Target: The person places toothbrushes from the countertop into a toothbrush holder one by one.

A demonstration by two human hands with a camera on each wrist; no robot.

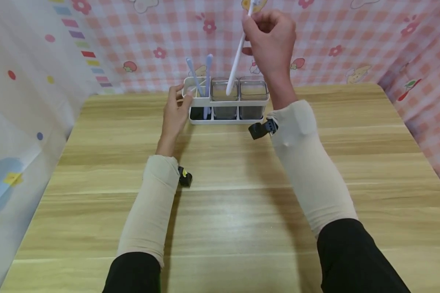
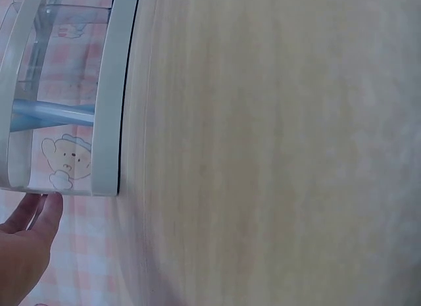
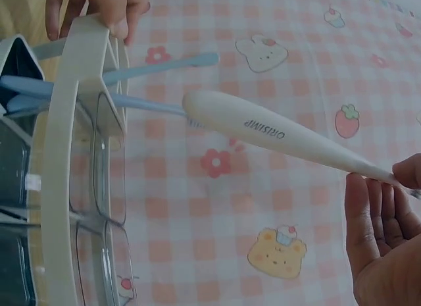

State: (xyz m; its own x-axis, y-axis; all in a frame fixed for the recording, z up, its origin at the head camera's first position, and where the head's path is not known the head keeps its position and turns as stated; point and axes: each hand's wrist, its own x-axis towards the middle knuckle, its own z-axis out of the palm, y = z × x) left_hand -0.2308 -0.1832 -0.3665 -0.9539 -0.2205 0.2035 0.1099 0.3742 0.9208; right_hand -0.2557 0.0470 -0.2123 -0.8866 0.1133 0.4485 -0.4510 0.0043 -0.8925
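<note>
In the head view my right hand point(image 1: 273, 42) is raised above the holder and pinches a white toothbrush point(image 1: 236, 61) near its bristle end. The handle slants down, its rounded end over the middle cup. Lettering shows on the white toothbrush point(image 3: 250, 125) in the right wrist view. My left hand point(image 1: 176, 112) grips the left end of a white toothbrush holder point(image 1: 238, 103), thumb at the rim. Two blue toothbrushes point(image 1: 208, 71) lean in the holder's left compartment. Side by side in the other openings sit two clear cups point(image 1: 254, 91).
The holder stands at the back of a wood-grain table point(image 1: 223, 211). Behind it hangs a pink checked curtain point(image 1: 132, 44) with cartoon prints. A white printed curtain point(image 1: 18, 101) borders the left side. Small black cameras point(image 1: 262, 129) are strapped at both wrists.
</note>
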